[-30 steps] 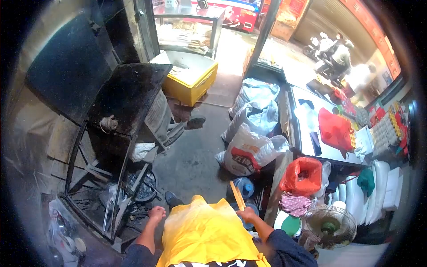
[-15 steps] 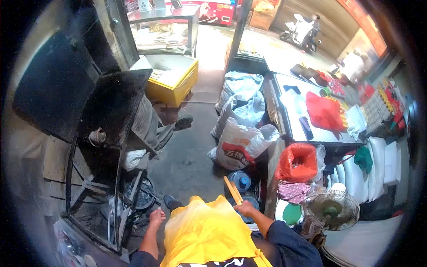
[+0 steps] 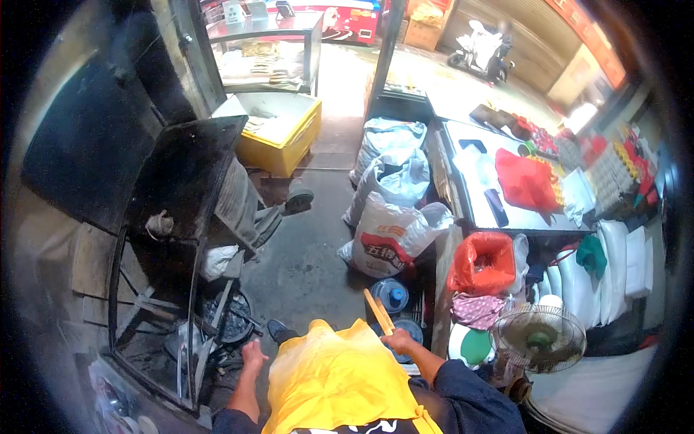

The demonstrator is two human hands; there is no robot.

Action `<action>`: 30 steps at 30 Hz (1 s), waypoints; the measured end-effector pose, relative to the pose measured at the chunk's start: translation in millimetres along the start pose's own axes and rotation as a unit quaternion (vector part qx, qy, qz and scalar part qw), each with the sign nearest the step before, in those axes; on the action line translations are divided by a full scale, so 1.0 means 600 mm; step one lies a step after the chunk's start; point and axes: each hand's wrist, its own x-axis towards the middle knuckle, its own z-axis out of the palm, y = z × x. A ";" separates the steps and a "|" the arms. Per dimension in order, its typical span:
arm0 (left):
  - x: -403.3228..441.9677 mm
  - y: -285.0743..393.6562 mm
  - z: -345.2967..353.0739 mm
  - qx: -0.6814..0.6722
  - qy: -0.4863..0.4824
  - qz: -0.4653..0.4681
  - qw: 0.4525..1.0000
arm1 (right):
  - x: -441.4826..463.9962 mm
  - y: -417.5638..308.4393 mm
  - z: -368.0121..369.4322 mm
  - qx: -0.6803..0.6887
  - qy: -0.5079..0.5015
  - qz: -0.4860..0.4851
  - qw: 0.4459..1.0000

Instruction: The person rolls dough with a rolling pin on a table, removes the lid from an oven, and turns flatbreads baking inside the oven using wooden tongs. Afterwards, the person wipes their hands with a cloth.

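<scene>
My right hand is closed around the near end of a light wooden tool, which looks like two narrow slats side by side. Its far end points up beside a blue-capped water bottle. On the other side of my yellow apron, my left hand hangs empty near the black metal frame, its thumb apart from the loosely bent fingers. A round pan of dark lumps lies just beyond it.
A black stand rises at left, with a yellow box behind it. White sacks line the walkway's right side. Further right are a counter, a red-lined bin and a fan. A person stands by a scooter outside.
The view has turned and shifted, so the sacks and counter appear further left than in the earliest frame. My left hand's thumb has moved away from its fingers. Riders outside have left the view.
</scene>
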 end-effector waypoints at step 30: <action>-0.053 -0.024 -0.006 -0.084 -0.034 -0.141 0.986 | -0.032 -0.023 -0.002 -0.057 0.007 -0.010 0.998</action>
